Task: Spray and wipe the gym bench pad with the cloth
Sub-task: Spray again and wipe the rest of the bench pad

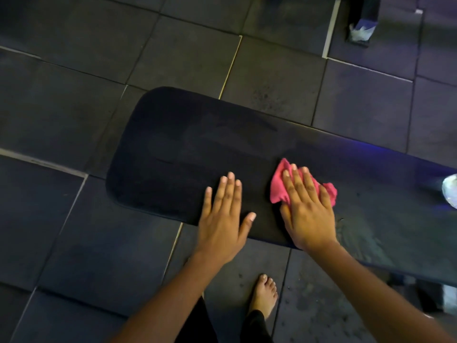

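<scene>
head | right grip (306,209) flat on pink cloth (277,193) | left grip (223,219) flat on pad (185,149) | dark tiled floor (61,95)

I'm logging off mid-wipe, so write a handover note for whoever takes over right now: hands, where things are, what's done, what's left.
Left hand: flat on the bench pad near its front edge, holding nothing.
Right hand: straight fingers pressing the pink cloth onto the pad, beside the left hand.
Done: faint wipe streaks show toward the pad's rounded end.
Left: likely the stretch beyond the cloth, away from that end, where a wet sheen shows. No spray bottle clearly in view.
</scene>
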Available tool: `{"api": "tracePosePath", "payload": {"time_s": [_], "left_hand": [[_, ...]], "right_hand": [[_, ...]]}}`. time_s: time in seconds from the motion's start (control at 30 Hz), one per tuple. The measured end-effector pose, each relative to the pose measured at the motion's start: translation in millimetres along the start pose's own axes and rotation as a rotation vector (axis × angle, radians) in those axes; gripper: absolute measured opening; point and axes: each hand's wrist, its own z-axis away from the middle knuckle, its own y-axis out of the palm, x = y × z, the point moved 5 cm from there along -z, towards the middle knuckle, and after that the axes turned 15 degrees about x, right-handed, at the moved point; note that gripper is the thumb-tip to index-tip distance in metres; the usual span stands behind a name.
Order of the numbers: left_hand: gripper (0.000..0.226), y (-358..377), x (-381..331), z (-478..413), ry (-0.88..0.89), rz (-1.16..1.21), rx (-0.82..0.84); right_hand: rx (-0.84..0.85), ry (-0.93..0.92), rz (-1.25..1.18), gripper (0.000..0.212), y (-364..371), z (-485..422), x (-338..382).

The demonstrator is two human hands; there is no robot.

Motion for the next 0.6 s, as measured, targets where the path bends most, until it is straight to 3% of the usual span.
{"api": "tracePosePath", "payload": {"time_s": [0.27,0.33,0.43,0.6], "left_hand": [[0.067,-1.3,-19.1,0.8,0.061,-0.016,-0.002],[0.066,-3.2,-25.4,-3.9,0.114,-0.035,0.0],[0.066,0.1,-34.2,-14.2,0.132,-0.055,0.034],[0.067,5.7,-36.1,-15.8,0.091,-0.075,0.036]], "right_hand": [[-0.218,0.4,-0.349,0.064,-23.7,33.2,-88.8],[-0.18,0.495,-0.319,0.066,-27.3,25.2,-102.3],[-0.024,0.479,-0.155,0.075,-10.1,8.5,-95.7],[-0.003,0.448,-0.101,0.076,-3.7,3.7,-93.3]]}}
